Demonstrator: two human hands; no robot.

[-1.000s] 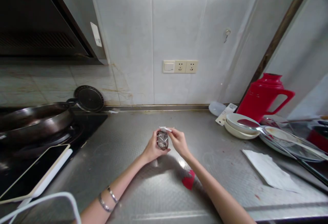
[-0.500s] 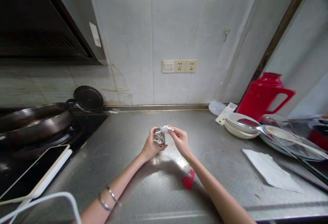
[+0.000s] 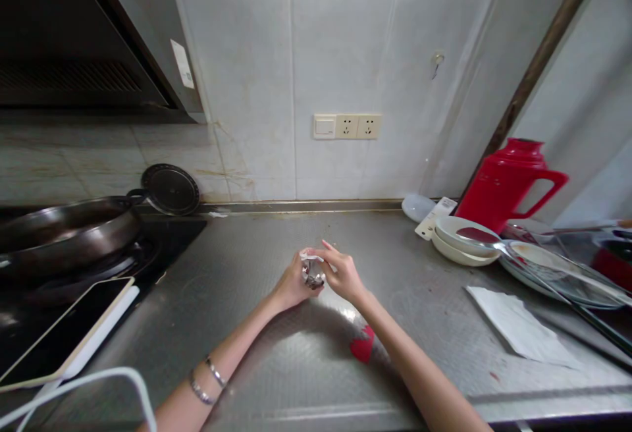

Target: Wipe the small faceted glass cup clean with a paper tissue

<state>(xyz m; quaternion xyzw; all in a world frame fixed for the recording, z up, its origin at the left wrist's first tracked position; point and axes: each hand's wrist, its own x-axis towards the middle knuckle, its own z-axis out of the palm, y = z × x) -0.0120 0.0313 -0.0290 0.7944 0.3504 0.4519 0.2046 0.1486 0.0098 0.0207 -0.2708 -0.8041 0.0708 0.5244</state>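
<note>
Over the middle of the steel counter, my left hand [image 3: 291, 285] is wrapped round a small, shiny clear glass [image 3: 313, 276]. Its open end or side faces me, and bright reflections blur its exact shape. My right hand [image 3: 342, 274] presses a small white piece of tissue [image 3: 311, 257] against the top of the glass with closed fingers; one finger sticks up. The fingers hide part of the tissue and of the glass. Both hands meet at the glass, above the counter surface.
A phone [image 3: 64, 333] and a steel pan [image 3: 69, 228] are on the left by the black hob. Stacked bowls [image 3: 464, 257], a red thermos jug [image 3: 508, 185] and a folded white tissue [image 3: 518, 326] stand or lie on the right. A red patch [image 3: 362, 346] marks the counter [image 3: 247, 366].
My right hand has moved left, closer to my left hand, bringing the tissue onto the top of the glass. The glass has shifted slightly right and turned a little.
</note>
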